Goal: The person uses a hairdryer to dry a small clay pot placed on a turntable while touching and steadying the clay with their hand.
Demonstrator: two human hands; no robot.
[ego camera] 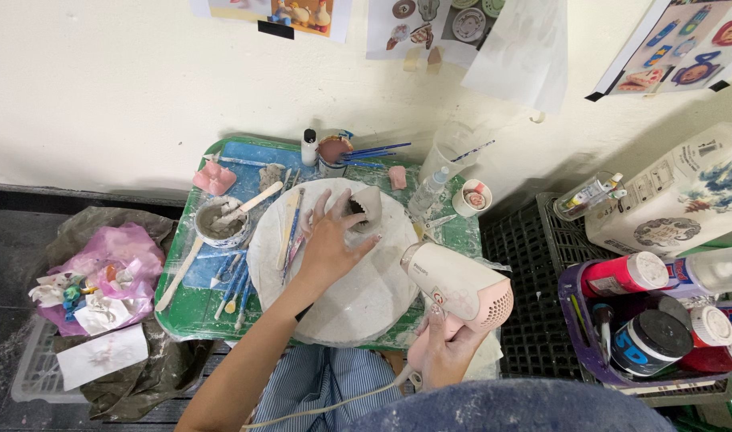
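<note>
The left hand [330, 244] lies open on the round board [358, 308] on the desk [192, 308], fingertips steadying a small hollow clay piece [366, 210]. The right hand [444, 352] grips a pink hair dryer [460, 288]. The clay looks soft, thin-walled and fragile, best cradled low around its sides.

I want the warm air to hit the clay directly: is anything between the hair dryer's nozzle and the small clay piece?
Nothing visible. The pink and white hair dryer in the right hand points over bare round plaster board toward the small grey clay piece; the left hand touches it from the side.
</note>
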